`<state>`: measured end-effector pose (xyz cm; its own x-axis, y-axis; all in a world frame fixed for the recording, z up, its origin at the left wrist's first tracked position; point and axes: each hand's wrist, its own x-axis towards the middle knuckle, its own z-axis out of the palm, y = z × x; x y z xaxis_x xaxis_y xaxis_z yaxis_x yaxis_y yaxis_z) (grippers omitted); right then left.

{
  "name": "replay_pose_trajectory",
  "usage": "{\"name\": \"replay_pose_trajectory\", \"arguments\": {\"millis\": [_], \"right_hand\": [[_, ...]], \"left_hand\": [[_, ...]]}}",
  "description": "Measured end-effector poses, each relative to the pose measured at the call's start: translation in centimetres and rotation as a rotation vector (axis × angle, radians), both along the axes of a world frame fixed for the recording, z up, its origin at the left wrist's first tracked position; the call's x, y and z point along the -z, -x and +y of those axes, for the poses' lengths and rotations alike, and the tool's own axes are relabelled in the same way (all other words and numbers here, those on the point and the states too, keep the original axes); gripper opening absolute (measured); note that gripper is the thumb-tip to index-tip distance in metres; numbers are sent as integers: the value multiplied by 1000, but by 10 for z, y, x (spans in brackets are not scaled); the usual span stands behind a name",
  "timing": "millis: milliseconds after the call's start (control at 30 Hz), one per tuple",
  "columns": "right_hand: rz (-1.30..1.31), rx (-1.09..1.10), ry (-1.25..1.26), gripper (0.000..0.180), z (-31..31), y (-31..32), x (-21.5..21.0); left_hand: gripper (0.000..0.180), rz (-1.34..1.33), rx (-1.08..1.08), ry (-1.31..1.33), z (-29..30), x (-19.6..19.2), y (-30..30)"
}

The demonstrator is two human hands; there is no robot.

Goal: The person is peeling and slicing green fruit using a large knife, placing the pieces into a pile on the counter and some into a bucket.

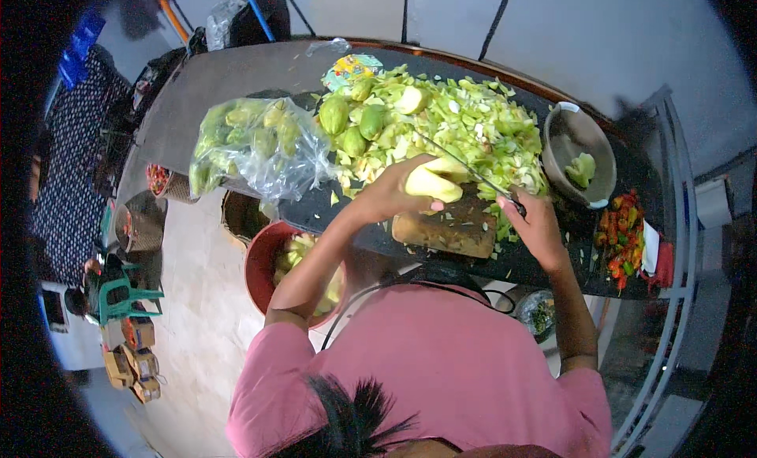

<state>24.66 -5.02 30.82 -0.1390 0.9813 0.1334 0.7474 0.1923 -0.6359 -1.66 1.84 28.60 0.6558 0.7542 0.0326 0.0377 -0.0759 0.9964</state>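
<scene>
Your left hand curled around peeled pale-yellow mango, holding it over wooden cutting board. Your right hand closed tight on dark knife handle; knife blade slants up-left, touching mango's top. Behind board: big heap of green peelings, whole green mangoes at its left edge. Clear plastic bag of mangoes left of heap. Metal bowl right of heap, red and green chillies below it. All on dark tabletop. Red basin beneath your left forearm.
</scene>
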Motion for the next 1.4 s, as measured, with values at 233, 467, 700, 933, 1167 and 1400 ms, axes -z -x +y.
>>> {"name": "replay_pose_trajectory", "arguments": {"millis": [233, 467, 700, 933, 1167, 1400], "right_hand": [[-73, 16, 35, 32, -1, -17, 17], [195, 215, 35, 35, -23, -64, 70], [-141, 332, 449, 41, -32, -131, 137], [-297, 84, 458, 40, -33, -147, 186], [-347, -28, 454, 43, -22, -158, 223], [-305, -183, 453, 42, -8, -154, 228]], "left_hand": [[69, 21, 22, 51, 7, 18, -16], [67, 25, 144, 119, 16, 38, -51], [61, 38, 56, 455, 34, 75, -116], [33, -238, 174, 575, 69, 126, -248], [36, -276, 55, 701, 108, 177, -411], [51, -437, 15, 752, 107, 143, -435]]}}
